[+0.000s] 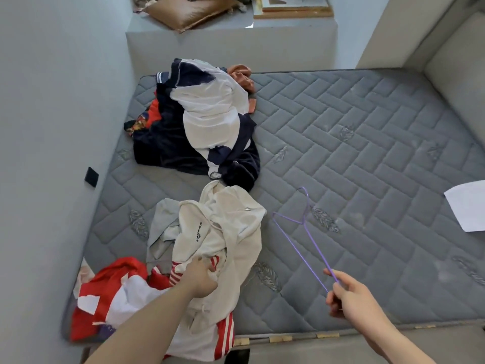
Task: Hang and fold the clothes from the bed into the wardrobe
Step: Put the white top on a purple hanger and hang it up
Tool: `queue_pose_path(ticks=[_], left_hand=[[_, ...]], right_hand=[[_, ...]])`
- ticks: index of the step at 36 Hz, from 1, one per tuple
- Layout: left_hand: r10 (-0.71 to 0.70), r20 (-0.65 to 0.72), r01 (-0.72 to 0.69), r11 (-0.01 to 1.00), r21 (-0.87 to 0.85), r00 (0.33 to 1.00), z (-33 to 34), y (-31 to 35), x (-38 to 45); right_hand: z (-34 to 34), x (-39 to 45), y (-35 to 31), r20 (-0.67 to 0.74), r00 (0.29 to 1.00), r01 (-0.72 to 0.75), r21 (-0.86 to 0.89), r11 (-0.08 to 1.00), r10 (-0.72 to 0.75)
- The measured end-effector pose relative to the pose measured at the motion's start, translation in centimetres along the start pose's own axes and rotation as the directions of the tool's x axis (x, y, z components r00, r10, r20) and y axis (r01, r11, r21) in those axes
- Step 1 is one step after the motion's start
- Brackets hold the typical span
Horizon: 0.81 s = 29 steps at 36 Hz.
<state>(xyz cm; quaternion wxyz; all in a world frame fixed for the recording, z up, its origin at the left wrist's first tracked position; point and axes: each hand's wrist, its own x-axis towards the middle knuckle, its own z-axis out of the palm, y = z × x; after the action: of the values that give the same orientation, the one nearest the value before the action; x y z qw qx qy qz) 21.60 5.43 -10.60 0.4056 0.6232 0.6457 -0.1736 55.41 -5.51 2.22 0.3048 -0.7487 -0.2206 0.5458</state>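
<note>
Left hand (200, 278) grips cream hooded sweatshirt (223, 232) on grey quilted mattress (367, 153); right hand (346, 295) pinches purple wire hanger (301, 232).

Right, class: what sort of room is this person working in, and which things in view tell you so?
Most likely a bedroom. A bare quilted grey mattress fills the view, piles of clothes lie on it, and the right hand holds a purple wire hanger.

two clothes piles (199, 122), one purple hanger (304, 232), one paper sheet (467, 206)

Paper sheet (469, 206) cut off right
</note>
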Motion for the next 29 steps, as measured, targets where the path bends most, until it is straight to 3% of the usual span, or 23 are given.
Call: queue_pose_path(ticks=[5,8,12,16,20,29], left_hand=[[0.135,-0.258,-0.124,0.990,0.061,0.957,1.5,2.3,3.7],[0.123,-0.161,-0.112,0.991,0.072,0.979,2.6,4.1,5.3],[-0.015,0.025,0.014,0.999,0.036,1.000,3.9,5.3,6.9],[-0.019,0.008,0.020,0.988,-0.156,1.000,3.7,6.8,5.9],[-0.057,-0.165,-0.052,0.806,-0.590,0.985,1.3,7.6,1.7],[0.126,-0.347,-0.363,0.474,-0.802,0.929,-8.9,8.4,-14.4]], right_hand=[[1.2,4.5,2.9,-0.033,0.998,-0.050,-0.005,0.999,0.050],[1.8,6.4,5.1,-0.051,0.994,-0.093,0.000,0.996,0.093],[2.3,7.4,7.6,-0.060,0.986,-0.152,0.056,0.987,0.155],[2.1,6.3,8.2,-0.064,0.978,-0.191,0.082,0.978,0.196],[1.5,2.9,6.6,-0.048,0.980,-0.189,0.103,0.977,0.195],[1.3,-9.2,1.6,0.036,0.998,0.059,-0.061,0.996,-0.057]])
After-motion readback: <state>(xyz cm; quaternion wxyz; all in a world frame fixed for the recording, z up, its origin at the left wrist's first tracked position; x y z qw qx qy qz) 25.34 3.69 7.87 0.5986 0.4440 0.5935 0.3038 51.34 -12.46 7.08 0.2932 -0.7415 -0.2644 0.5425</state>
